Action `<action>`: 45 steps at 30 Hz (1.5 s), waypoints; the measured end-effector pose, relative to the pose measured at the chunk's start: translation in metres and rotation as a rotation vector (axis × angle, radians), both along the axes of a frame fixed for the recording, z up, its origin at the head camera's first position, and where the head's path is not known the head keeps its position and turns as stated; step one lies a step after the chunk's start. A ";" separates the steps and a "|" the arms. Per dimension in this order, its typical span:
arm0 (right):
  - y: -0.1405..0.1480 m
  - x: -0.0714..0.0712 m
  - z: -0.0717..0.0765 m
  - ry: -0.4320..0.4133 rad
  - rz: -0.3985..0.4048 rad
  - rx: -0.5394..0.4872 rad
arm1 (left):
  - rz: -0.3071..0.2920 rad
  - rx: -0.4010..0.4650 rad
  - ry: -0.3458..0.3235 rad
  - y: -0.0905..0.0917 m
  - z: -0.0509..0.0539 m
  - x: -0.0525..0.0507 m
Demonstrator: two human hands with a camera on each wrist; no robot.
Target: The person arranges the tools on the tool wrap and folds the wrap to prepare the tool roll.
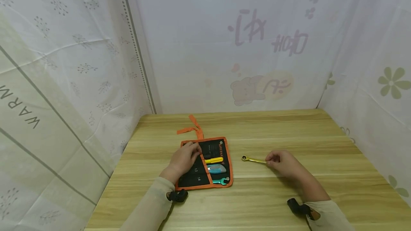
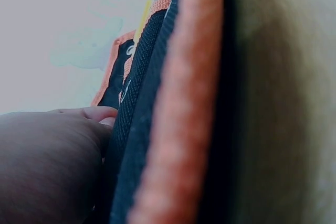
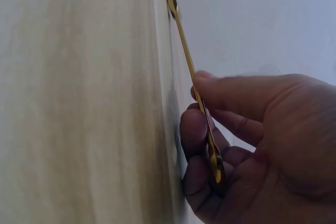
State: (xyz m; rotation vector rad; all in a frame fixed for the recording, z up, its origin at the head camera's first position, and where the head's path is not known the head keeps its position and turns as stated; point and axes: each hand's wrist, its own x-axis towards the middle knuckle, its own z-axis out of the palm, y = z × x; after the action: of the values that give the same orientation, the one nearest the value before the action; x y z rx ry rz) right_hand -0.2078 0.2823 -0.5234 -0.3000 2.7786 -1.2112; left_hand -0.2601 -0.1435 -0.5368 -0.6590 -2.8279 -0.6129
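In the head view a black tool pouch (image 1: 205,184) with orange edging lies flat on the table. My left hand (image 1: 183,158) rests over its upper left part, with fingertips at the orange pocket edge, which they seem to pinch. In the left wrist view the thumb (image 2: 102,114) touches the black pocket cloth; the other fingertips are hidden. A gold ratchet wrench (image 1: 253,160) is pinched between thumb and fingers of my right hand (image 1: 285,165), its ring end pointing towards the pouch. In the right wrist view, the wrench's other end (image 3: 216,169) lies inside the curled fingers.
Pockets of the pouch hold a yellow-handled tool (image 1: 214,160), a light blue utility knife (image 1: 217,168) and a green open-end wrench (image 1: 221,181). Orange tie straps (image 1: 198,129) spread behind the pouch. Printed curtains (image 1: 199,63) hang around the wooden table (image 1: 257,202).
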 end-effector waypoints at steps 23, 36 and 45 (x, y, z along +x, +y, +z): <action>-0.009 -0.008 0.000 -0.008 0.067 0.002 | 0.002 0.002 0.005 0.000 0.001 0.002; -0.027 -0.017 0.006 -0.045 0.059 -0.020 | -0.008 0.010 0.015 0.000 0.001 0.002; -0.042 -0.025 0.008 -0.004 0.077 -0.025 | -0.010 0.021 0.005 0.000 0.001 0.003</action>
State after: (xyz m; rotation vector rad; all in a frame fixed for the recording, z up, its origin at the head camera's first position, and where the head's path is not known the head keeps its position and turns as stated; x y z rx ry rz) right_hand -0.2329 0.2407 -0.5155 -0.4023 2.7232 -1.2283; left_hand -0.2569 -0.1432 -0.5355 -0.6700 -2.8112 -0.6402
